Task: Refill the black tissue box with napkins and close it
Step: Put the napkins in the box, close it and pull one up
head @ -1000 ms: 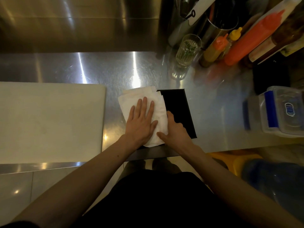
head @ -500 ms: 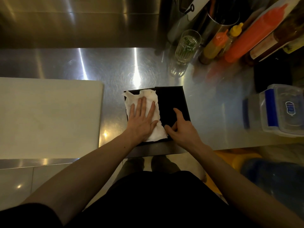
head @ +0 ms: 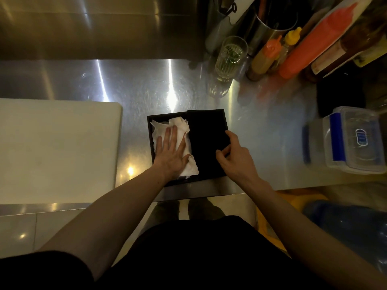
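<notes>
The black tissue box lies flat on the steel counter near its front edge. White napkins fill its left half, crumpled at the top, with one corner sticking out toward me. My left hand presses flat on the napkins with straight fingers. A black lid panel covers the right half of the box. On the lid's right side my right hand has its thumb on top and its fingers curled at the edge.
A white cutting board lies left of the box. A drinking glass, sauce bottles and a red squeeze bottle stand at the back right. To the right stands a clear plastic container with blue clips.
The napkin stack has been pushed down into the box. My right hand moved from the napkins' edge to the lid. The black lid now covers the right half.
</notes>
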`<state>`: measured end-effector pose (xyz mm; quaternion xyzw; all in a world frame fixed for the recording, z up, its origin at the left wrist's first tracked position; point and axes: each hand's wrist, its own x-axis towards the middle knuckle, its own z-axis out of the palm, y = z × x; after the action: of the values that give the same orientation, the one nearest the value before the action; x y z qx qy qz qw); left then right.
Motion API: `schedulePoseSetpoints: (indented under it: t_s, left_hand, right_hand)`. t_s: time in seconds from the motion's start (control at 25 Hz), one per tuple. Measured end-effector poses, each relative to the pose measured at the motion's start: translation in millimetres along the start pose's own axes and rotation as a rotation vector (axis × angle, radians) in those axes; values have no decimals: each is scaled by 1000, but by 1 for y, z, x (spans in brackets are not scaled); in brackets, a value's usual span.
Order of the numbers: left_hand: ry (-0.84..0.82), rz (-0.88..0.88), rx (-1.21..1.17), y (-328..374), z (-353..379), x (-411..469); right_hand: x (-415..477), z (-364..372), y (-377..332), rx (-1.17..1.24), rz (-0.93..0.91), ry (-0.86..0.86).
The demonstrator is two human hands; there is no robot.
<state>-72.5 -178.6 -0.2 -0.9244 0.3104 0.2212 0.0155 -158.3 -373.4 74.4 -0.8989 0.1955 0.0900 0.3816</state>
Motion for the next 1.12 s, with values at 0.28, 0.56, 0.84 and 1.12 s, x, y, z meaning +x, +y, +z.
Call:
schedulePoseSetpoints:
  t_s: [0.28,0.56,0.84,1.12]
  left_hand:
    - [-107,35,-18,-2,-14,9]
    - [-34,36,-4,-11,-30,6]
    - [-220,18,61,-12,-29,18]
    - [-184,-6,-13,-10,-35,12]
  right_hand:
    - [15,10,26,-55,-34,113]
    - [16,13,29,116,36,-19]
    - [14,2,22,276,74,-67]
    - [22,-14,26,418,194,-74]
